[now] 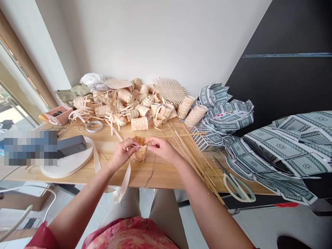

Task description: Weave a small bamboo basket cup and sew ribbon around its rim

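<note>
One long, light-brown wooden tabletop (166,176) carries pretty much everything here. Biggest thing on it is the green-and-white playing-card construction (282,148) at the right, poking out over the front edge. Next up is a messy heap of pale woven wood-strip baskets (126,96) along the back, some with loose ends sticking out every which way. Long, thin tan strips (186,148) lie scattered just past the right forearm. Over on the left there's a thick, round white disc (64,170) with a dark grey boxy thing (71,146) lying on it. Scissors with pale green-and-white handles (240,188) sit near the card stuff.

The left hand (124,150) and right hand (162,148) face each other, each grip pinched narrow, thumb to forefinger. Between them, near the front of the tabletop, stands a small amber-brown cup-shaped piece (140,156); can't tell if the fingers touch it. A silvery-white tape roll (94,131) lies flat farther back. Slimmest of all is the narrow white strip (140,146) held taut between both grips, across the amber piece. A flat white ribbon (126,181) dangles below the left hand; can't tell if it's the same length.
</note>
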`<state>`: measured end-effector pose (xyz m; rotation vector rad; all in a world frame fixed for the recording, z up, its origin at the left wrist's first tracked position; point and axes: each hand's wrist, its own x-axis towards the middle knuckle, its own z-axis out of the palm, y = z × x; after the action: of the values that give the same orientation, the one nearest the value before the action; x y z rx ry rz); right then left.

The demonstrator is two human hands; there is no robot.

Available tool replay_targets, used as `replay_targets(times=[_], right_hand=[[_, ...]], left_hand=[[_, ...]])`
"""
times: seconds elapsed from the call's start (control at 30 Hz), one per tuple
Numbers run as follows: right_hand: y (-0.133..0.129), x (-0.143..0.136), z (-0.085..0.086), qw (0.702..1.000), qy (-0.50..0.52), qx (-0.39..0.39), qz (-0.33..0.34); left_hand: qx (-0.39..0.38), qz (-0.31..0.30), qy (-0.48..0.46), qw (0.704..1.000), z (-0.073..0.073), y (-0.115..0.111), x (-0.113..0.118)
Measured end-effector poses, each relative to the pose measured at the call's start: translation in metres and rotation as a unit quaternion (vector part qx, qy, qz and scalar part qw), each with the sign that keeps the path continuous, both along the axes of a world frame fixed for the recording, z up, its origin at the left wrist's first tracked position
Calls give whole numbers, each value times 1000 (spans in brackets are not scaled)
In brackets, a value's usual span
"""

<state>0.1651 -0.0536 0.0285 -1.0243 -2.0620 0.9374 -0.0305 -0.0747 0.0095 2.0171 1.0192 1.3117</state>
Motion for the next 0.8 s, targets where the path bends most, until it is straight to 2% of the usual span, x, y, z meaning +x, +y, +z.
replay_targets(times=[0.27,0.4,0.5,0.8], right_hand=[[4,-8,-5,1000,15,3,6],[4,-11,-9,1000,28,3,3],[3,-12,-11,999,40,7,-4],[-11,-15,-6,997,72,39,-15]], left_hand=[[-68,21,-100,992,-3,-3,8],[-72,44,-124,989,-4,-5,13],[-58,56,-104,991,-5,-7,13],[49,61,19,997,-5,-10,9]])
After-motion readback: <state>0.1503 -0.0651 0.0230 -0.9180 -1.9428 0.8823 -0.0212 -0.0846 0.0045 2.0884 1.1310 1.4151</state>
